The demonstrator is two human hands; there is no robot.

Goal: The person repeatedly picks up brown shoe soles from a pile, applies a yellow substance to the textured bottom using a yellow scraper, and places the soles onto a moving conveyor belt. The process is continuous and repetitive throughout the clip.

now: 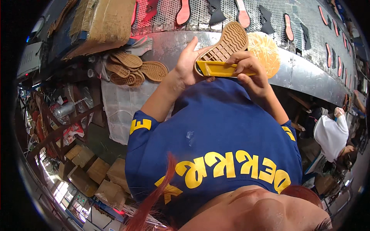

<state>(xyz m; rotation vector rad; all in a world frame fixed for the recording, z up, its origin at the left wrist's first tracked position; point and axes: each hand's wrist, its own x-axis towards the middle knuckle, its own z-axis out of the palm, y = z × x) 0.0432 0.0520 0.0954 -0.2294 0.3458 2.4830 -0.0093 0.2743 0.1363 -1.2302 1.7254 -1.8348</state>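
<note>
A tan shoe sole with a wavy and gridded tread is held up in front of my chest, tread facing me. My left hand supports its lower left edge, thumb raised and fingers partly hidden behind it. My right hand grips a yellow, flat, bar-like tool, which lies across the lower part of the tread. The tool's exact kind is not clear. Behind my right hand is a round, yellowish, scratched pad at the edge of the metal counter.
Several tan soles lie piled to the left, near a taped cardboard box. Beyond the counter, a mesh conveyor carries pink insole-shaped pieces and black cut pieces. Cardboard boxes stand low at left. Another person in white is at right.
</note>
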